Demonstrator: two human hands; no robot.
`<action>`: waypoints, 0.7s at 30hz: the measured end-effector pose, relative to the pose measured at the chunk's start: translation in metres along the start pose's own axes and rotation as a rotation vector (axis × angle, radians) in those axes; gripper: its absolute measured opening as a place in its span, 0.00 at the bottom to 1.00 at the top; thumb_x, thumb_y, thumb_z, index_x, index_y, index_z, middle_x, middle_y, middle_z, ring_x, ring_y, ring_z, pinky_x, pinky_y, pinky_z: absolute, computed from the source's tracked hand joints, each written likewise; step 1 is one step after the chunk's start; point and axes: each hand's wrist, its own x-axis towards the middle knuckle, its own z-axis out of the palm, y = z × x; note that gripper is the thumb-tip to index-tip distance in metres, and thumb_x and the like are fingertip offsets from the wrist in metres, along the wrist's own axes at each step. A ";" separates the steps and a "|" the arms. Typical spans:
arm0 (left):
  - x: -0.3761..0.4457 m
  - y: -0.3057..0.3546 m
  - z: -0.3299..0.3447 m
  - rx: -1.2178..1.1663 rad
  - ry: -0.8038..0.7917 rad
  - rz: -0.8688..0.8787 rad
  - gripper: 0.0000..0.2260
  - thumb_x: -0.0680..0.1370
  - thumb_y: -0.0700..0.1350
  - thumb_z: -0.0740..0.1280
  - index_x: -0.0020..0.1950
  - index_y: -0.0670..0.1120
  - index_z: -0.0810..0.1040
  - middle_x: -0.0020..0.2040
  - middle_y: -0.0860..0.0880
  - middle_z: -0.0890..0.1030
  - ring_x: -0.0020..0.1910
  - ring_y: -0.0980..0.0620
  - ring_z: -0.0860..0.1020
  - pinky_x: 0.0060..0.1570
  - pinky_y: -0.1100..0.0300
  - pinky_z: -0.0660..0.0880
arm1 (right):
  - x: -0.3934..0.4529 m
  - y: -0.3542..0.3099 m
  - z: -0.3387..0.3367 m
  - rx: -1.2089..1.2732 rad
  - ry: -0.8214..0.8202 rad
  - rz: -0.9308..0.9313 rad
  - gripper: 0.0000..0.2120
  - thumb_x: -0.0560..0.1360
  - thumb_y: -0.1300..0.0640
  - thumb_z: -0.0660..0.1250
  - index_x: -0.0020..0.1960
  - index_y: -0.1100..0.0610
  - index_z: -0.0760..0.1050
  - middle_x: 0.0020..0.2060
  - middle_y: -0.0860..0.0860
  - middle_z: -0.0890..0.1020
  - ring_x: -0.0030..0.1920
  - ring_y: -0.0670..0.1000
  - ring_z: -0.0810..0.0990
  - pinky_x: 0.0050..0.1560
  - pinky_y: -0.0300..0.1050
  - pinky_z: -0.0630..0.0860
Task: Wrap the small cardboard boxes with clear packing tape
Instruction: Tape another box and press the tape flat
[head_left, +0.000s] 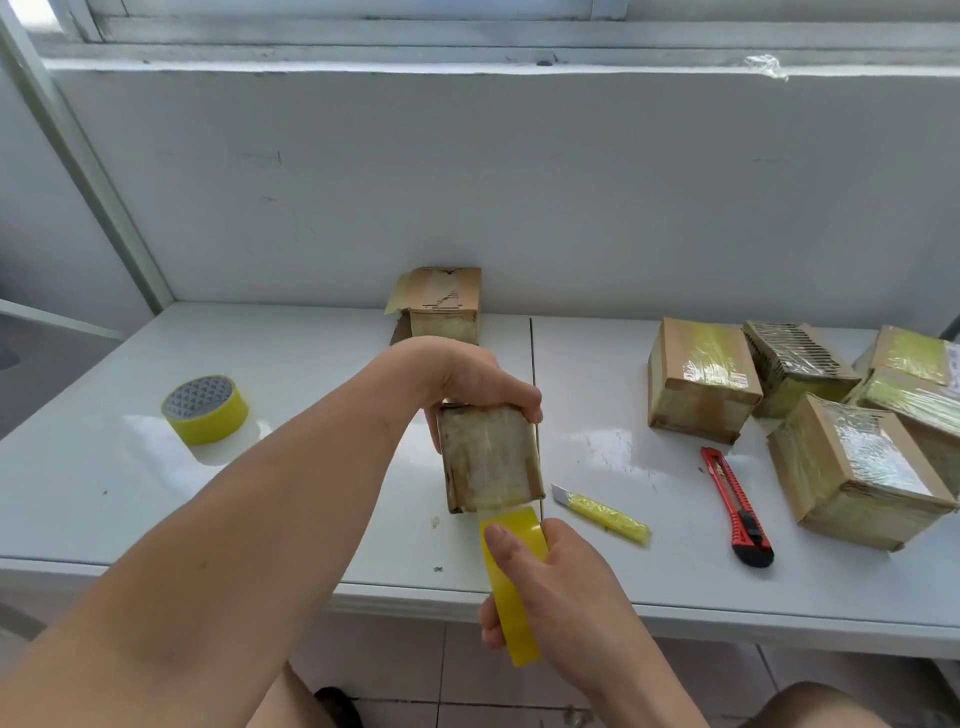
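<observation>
left hand (467, 379): gripped the box (488, 457) from above, thumb down the left side, fingers curled over the far right edge. Likely held that way so the near face stayed free for tape.
box: sat upright on the table (311, 395), near its front edge, already glossy with tape on the face toward the camera.
right hand (550, 577): clamped on the tape roll (511, 582), thumb on top of the rim, fingers round the underside. Roll held just below the box's bottom edge, past the table front.
tape: roll met the box's lower edge; looked like a taut pull so the film would lay flat. Free strip itself too clear to make out.
wrapped boxes (800, 421): cluster at right, well apart, probably the done pile.
open box (444, 304): at the back wall, flap up, seemingly not wrapped yet.
red cutter (735, 506): right of the box, within reach for the cut.
yellow blade piece (602, 512): just beside the box.
spare roll (205, 408): left, idle.
</observation>
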 end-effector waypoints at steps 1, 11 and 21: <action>0.002 -0.001 -0.002 -0.032 -0.023 -0.013 0.21 0.69 0.59 0.76 0.51 0.43 0.85 0.51 0.42 0.86 0.48 0.41 0.86 0.51 0.39 0.82 | 0.004 0.002 0.001 0.005 0.001 0.014 0.17 0.81 0.41 0.63 0.53 0.56 0.71 0.36 0.57 0.86 0.33 0.55 0.85 0.35 0.46 0.81; 0.022 -0.003 0.026 0.415 0.409 0.120 0.29 0.79 0.72 0.47 0.60 0.53 0.75 0.61 0.50 0.79 0.56 0.46 0.76 0.49 0.53 0.69 | 0.033 -0.001 -0.003 0.035 -0.007 0.007 0.14 0.82 0.44 0.62 0.54 0.55 0.71 0.37 0.56 0.87 0.35 0.55 0.86 0.37 0.44 0.81; 0.035 -0.035 0.044 0.627 1.309 0.597 0.18 0.77 0.58 0.69 0.36 0.47 0.76 0.34 0.49 0.75 0.31 0.48 0.74 0.30 0.61 0.61 | 0.048 -0.007 0.003 0.033 -0.009 -0.040 0.16 0.81 0.41 0.63 0.55 0.53 0.70 0.37 0.56 0.87 0.34 0.52 0.85 0.40 0.44 0.81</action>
